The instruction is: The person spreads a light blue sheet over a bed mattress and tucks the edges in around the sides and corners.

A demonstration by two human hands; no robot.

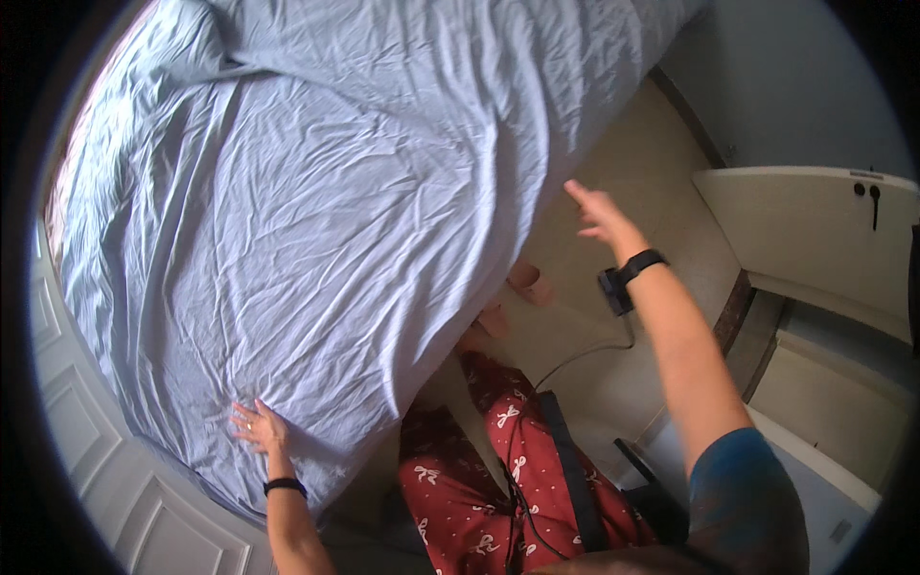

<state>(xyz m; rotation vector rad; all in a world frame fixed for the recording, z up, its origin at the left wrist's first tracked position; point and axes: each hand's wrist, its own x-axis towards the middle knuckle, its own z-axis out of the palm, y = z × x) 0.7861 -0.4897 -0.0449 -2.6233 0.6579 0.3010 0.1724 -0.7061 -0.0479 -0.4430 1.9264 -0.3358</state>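
A wrinkled light blue bed sheet covers the bed, with folds running along it and its edge hanging down on the right. Low on the left, my left hand rests on the sheet with fingers spread, a ring on one finger and a black band at the wrist. My right hand is in the air just right of the sheet's hanging edge, index finger extended, holding nothing. A black strap on my right wrist carries a small dark device with a cable.
A white panelled headboard or footboard borders the bed at lower left. An opened door with a black handle stands at right, near a doorway sill. Slippers are on the floor by the bed. The cable runs across my legs.
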